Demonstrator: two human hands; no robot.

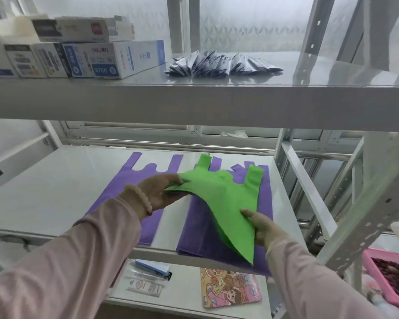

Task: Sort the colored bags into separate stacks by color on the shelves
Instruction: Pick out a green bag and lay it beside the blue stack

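Fingers of left hand (158,194) and right hand (262,226) pinch green bag (224,199), handles pointing away.

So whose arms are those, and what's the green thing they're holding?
Those are a person's own arms. The camera sits on their head, so you see what they see: a set of shelves. The left hand and the right hand both hold a green bag above a purple stack. Another purple bag lies flat to the left on the same middle shelf. The top shelf has boxes and dark packets.
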